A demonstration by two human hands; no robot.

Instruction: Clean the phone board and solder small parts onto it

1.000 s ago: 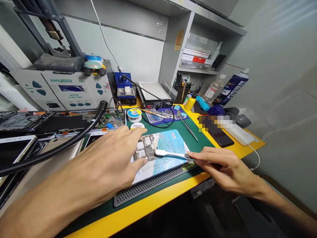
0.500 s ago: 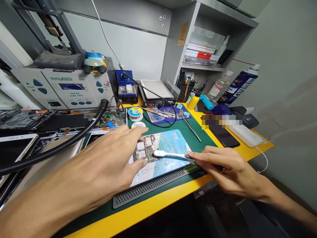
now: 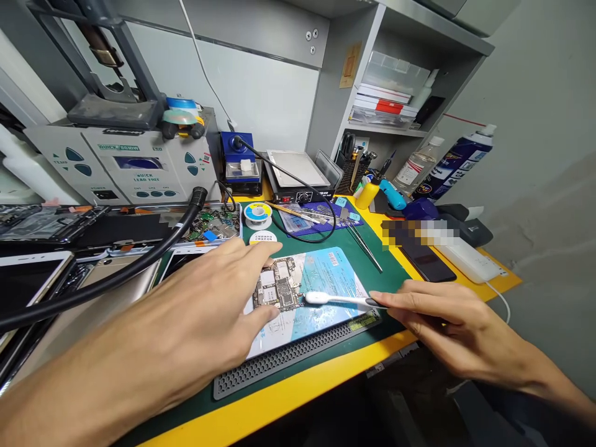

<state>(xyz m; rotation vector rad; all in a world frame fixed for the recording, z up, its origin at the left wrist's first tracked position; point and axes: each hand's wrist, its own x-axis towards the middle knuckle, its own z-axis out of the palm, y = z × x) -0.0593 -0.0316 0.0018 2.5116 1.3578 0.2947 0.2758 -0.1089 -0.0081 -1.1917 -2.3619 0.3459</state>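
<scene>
A phone circuit board (image 3: 283,288) lies on a blue and white booklet-like sheet (image 3: 326,273) with wet drops on it. My left hand (image 3: 218,292) steadies the board, its thumb at the near edge and its fingers at the far left edge, partly hiding it. My right hand (image 3: 447,323) pinches the dark-ended handle of a white toothbrush (image 3: 342,300). The brush head sits just right of the board, over its right edge or the sheet; its bristles are hidden underneath.
A green mat (image 3: 391,279) covers the yellow bench. Tweezers (image 3: 365,245) lie behind the sheet, near a solder spool (image 3: 257,214). A black hose (image 3: 181,217) runs from the hot-air station (image 3: 139,164) at left. A dark phone (image 3: 426,257) and white power strip (image 3: 470,254) lie right.
The toothbrush and my right hand have moved right, so the brush head has slid off the board's middle to its right side. My left hand keeps its hold; the view has shifted slightly.
</scene>
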